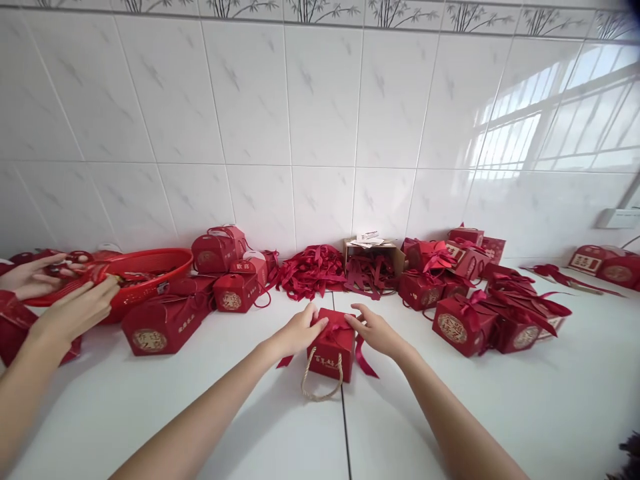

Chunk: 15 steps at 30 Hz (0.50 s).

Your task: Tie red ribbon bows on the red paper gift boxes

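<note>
A small red gift box (330, 363) with gold lettering and a twisted rope handle (323, 398) stands upright before me. A dark red ribbon (341, 328) forms a bow on its top, its tails hanging out on both sides. My left hand (301, 331) is at the box's left top edge, thumb and fingers closed on the ribbon's left side. On the opposite side my right hand (376, 331) has its thumb at the bow and its forefinger bent above, closed on the ribbon's right side. Some fingertips are hidden behind the box.
Loose ribbons (313, 270) lie heaped by the wall, beside a cardboard box (399, 257) of more ribbon. Red gift boxes stand left (157, 330) and right (457, 327). At far left, another person's hands (75, 310) work by a red plastic basket (170, 261).
</note>
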Each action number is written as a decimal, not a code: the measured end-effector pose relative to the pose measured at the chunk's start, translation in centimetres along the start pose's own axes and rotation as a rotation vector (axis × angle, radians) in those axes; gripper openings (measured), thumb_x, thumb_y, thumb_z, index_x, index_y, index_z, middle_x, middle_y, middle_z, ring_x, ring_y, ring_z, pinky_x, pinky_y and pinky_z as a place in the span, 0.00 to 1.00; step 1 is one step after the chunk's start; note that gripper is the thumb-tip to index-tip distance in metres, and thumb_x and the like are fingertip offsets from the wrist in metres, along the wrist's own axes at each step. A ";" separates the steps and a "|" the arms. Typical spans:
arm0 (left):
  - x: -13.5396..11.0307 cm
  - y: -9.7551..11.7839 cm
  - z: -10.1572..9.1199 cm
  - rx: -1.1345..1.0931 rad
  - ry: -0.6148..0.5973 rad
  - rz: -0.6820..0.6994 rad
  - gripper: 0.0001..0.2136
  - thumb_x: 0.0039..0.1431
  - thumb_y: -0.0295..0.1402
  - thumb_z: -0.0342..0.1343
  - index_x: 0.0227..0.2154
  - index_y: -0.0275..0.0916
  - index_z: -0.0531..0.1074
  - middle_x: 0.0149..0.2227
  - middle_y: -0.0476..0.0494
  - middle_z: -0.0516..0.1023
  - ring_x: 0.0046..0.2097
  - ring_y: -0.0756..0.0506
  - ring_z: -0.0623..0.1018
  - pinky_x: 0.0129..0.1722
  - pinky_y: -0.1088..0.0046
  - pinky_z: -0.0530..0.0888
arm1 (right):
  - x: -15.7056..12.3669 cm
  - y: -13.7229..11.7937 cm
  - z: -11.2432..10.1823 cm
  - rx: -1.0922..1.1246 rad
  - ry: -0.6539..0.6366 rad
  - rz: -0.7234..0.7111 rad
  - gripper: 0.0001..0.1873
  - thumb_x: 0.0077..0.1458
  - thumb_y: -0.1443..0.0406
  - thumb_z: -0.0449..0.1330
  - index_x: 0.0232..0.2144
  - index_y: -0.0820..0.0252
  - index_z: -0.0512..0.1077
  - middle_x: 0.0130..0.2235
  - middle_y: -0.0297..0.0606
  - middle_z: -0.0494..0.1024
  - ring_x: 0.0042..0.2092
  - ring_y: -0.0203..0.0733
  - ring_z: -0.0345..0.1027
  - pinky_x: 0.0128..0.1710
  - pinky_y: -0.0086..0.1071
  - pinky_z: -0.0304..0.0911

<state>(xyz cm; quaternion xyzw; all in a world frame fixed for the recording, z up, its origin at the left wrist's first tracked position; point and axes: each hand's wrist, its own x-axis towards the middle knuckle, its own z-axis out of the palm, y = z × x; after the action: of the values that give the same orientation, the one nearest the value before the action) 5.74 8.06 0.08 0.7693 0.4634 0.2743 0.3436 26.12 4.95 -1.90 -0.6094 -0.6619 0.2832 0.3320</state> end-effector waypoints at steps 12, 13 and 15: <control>-2.8 -1.5 -5.7 0.021 -0.010 -0.153 0.21 0.45 0.53 0.58 0.21 0.37 0.70 0.20 0.54 0.58 0.23 0.52 0.54 0.22 0.75 0.51 | -1.4 1.9 -4.1 0.108 0.156 -0.100 0.22 0.45 0.47 0.61 0.29 0.60 0.75 0.23 0.30 0.61 0.26 0.35 0.54 0.27 0.29 0.52; -3.1 -1.6 -5.8 0.004 -0.026 -0.163 0.21 0.44 0.53 0.58 0.21 0.36 0.71 0.20 0.53 0.58 0.22 0.53 0.54 0.21 0.75 0.50 | -1.6 1.9 -4.3 0.095 0.166 -0.115 0.22 0.45 0.47 0.61 0.31 0.59 0.76 0.24 0.31 0.63 0.27 0.36 0.55 0.28 0.30 0.53; -3.5 -1.6 -5.9 -0.030 -0.047 -0.179 0.20 0.43 0.52 0.60 0.22 0.36 0.73 0.20 0.54 0.58 0.21 0.53 0.52 0.19 0.75 0.48 | -2.0 1.8 -4.3 0.059 0.171 -0.142 0.21 0.48 0.47 0.59 0.30 0.58 0.77 0.26 0.33 0.64 0.29 0.37 0.57 0.32 0.31 0.55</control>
<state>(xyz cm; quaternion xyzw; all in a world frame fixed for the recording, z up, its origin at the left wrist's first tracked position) -0.89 7.07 2.06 0.7258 0.5179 0.2314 0.3891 30.64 3.03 -0.81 -0.5730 -0.6641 0.2254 0.4240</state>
